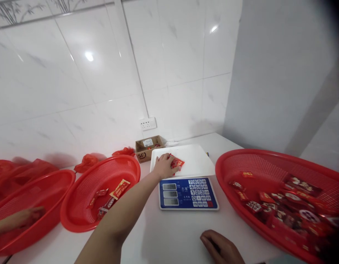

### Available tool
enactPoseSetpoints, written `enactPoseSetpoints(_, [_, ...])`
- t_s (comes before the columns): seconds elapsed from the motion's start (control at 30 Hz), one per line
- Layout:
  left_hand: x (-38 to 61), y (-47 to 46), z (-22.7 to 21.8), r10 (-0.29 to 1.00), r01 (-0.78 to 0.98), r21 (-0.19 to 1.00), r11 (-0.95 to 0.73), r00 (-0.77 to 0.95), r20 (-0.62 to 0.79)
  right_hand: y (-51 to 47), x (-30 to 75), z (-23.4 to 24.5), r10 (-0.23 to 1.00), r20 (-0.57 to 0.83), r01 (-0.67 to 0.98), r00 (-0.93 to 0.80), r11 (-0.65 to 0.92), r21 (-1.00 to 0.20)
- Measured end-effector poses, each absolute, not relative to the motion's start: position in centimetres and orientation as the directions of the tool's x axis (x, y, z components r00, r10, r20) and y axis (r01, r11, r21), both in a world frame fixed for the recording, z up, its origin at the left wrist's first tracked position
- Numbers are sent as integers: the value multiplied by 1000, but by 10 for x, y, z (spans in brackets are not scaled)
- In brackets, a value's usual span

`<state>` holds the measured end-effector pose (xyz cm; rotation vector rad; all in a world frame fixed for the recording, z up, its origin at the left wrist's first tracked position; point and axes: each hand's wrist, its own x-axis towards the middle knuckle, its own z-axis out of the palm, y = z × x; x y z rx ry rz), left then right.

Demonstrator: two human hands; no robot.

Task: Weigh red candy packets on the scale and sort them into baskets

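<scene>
My left hand (163, 165) reaches out over the white tray of an electronic scale (195, 158) and is closed on a few small red snack packets (177, 162) that rest on the tray. The scale's blue keypad panel (188, 193) faces me. Low down, near the counter's front edge, my right hand (220, 248) rests on the white counter with its fingers curled under and nothing visible in them. It lies close to the rim of a large red basket (221, 172) full of several red packets (290, 205).
Left of the scale, a red mesh basket (76, 220) holds a few packets (120, 189). Further left, another person's hand (26, 216) is inside a third red basket (56, 183). Red plastic bags (87, 162), a small cardboard box (147, 148) and a wall socket (148, 123) are along the tiled wall.
</scene>
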<state>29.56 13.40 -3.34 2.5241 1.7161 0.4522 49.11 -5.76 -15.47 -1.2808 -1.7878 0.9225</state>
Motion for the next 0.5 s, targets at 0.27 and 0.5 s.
enactPoseSetpoints(0.27, [294, 51, -45, 848, 847, 268, -459, 328, 417, -57, 492, -155, 960, 148, 431, -238, 241, -870])
enactPoseSetpoints(0.5, [259, -34, -110, 767, 724, 407, -557, 260, 587, -56, 492, -152, 958, 94, 458, -269, 214, -863])
